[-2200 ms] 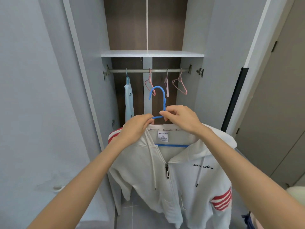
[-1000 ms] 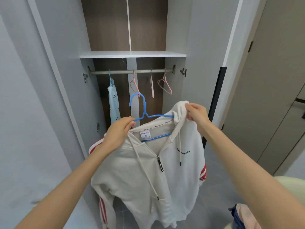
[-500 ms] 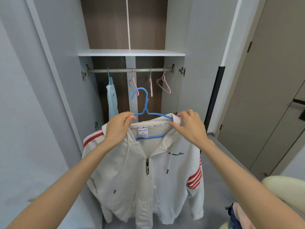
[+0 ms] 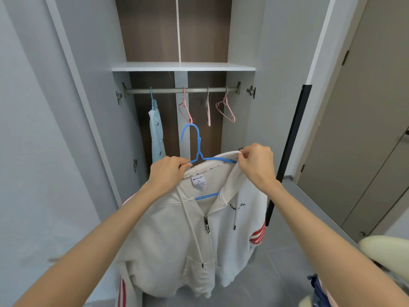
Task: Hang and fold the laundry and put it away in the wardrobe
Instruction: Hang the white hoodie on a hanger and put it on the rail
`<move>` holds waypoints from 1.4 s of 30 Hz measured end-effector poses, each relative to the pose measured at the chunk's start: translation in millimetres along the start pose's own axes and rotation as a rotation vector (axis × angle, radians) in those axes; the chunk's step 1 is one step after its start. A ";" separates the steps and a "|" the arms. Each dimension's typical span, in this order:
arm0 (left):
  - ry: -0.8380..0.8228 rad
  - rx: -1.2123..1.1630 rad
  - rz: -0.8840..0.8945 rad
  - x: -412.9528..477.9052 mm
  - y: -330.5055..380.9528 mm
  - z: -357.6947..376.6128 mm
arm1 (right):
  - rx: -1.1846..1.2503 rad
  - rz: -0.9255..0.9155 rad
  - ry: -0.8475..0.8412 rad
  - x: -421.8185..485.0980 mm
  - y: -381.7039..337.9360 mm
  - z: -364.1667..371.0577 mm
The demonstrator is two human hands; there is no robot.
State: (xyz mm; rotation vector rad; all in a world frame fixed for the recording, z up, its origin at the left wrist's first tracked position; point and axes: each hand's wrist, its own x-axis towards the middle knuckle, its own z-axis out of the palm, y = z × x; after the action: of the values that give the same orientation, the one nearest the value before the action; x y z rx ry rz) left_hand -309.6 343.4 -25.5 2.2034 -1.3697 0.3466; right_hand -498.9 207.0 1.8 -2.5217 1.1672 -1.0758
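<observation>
A white zip hoodie (image 4: 177, 235) with red sleeve stripes hangs on a blue hanger (image 4: 197, 149) in front of the open wardrobe. My left hand (image 4: 167, 173) grips the hanger's left shoulder together with the hoodie's collar. My right hand (image 4: 256, 163) pinches the hood edge at the hanger's right end. The hanger's hook points up, below the metal rail (image 4: 179, 90). The hoodie's lower left sleeve runs out of view.
On the rail hang a light blue patterned garment (image 4: 157, 134) at the left and three bare pink hangers (image 4: 225, 109). A white shelf (image 4: 183, 67) sits above the rail. Wardrobe doors stand open on both sides. More laundry (image 4: 318, 289) lies at the lower right.
My right hand has lifted the hood edge up over the hanger's right end. The left hand keeps its grip, and the hoodie hangs slightly more to the right.
</observation>
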 end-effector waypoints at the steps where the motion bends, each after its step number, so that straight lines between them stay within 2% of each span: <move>1: -0.001 0.005 -0.007 1.4 -1.3 1.4 | 0.012 -0.005 0.033 -0.8 -3.2 -1.1; 4: 0.011 0.018 -0.018 3.5 -1.0 6.2 | 0.058 0.001 0.109 -13.5 -10.3 2.7; 6: 0.072 -0.104 -0.054 2.1 -0.6 10.7 | 0.128 0.029 0.102 -29.3 -6.4 10.2; 10: 0.084 -0.360 -0.040 0.4 6.4 18.5 | 0.104 0.079 -0.106 -38.1 12.3 18.0; 13: 0.063 -0.430 -0.029 4.2 8.3 17.6 | -0.005 0.030 -0.071 -28.8 15.7 10.6; 15: 0.043 -0.473 -0.014 7.1 7.9 15.2 | 0.037 -0.100 -0.064 -19.9 12.3 3.2; 18: -0.005 -0.536 0.079 8.1 13.8 7.7 | -0.015 -0.330 -0.231 -5.5 3.4 -3.8; 20: -0.006 -0.532 0.162 7.4 19.5 3.1 | -0.008 -0.345 -0.393 -3.8 -2.8 -5.6; 22: -0.053 -0.534 0.206 8.1 21.5 -1.7 | -0.002 -0.350 -0.455 -7.1 -3.1 -3.1; 25: -0.195 -0.412 0.236 16.1 18.0 -13.6 | -0.006 -0.338 -0.457 -13.5 -0.4 0.8; 27: -0.183 -0.223 0.228 23.5 11.9 -21.3 | 0.024 -0.300 -0.452 -16.3 -0.1 3.3; 30: -0.155 -0.042 0.073 23.2 -3.7 -26.9 | 0.089 -0.250 -0.406 -21.3 0.6 8.2; 33: -0.252 0.081 -0.034 19.3 -11.5 -20.8 | 0.088 -0.238 -0.374 -24.1 -1.2 10.4; 36: -0.199 0.125 -0.046 21.4 -5.9 -20.2 | 0.040 -0.259 -0.357 -24.3 -5.1 10.0; 38: -0.178 0.151 0.010 21.3 -0.3 -18.9 | 0.018 -0.268 -0.345 -24.3 -7.1 9.2; 40: -0.196 0.193 0.052 19.6 6.3 -15.0 | 0.005 -0.272 -0.336 -25.5 -10.2 9.5; 42: -0.218 0.166 0.016 18.1 9.7 -10.0 | -0.016 -0.270 -0.345 -28.2 -14.3 11.7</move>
State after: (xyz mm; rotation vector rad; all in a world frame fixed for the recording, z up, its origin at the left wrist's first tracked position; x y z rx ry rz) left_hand -309.5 331.8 -5.8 2.4270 -1.5214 0.2381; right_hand -494.8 235.3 -16.1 -2.7872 0.7646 -0.6379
